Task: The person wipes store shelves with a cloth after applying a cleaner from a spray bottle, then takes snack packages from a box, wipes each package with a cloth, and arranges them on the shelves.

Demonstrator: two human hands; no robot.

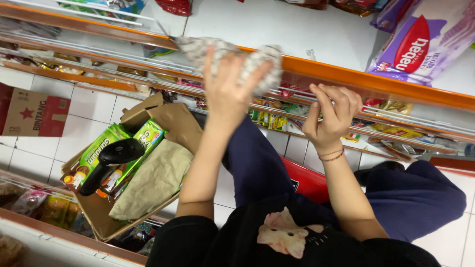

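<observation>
Along the shelf edge: both hands work at the orange-trimmed shelf [376, 79] above a tiled floor [89, 123].
Left hand: the left hand [232, 94] lies flat, fingers spread, pressing a patterned grey cloth [257, 62] against the shelf's front lip; it covers the cloth rather than clenching it.
Right hand: the right hand [332, 114] is curled, fingertips pinched on the thin rail just below the orange strip; whether it holds anything besides the rail I cannot tell.
Cloth: bunched on the shelf edge, partly under the palm, both ends showing.
Progress: the white shelf top near the cloth looks bare, with snack packs [420, 44] only at its far right, so wiping seems under way; how much of the edge is done cannot be read.
Nearby: an open carton [99, 217] on the floor holds green boxes [94, 153], a black scanner [111, 160] and brown paper [153, 180], untouched.
</observation>
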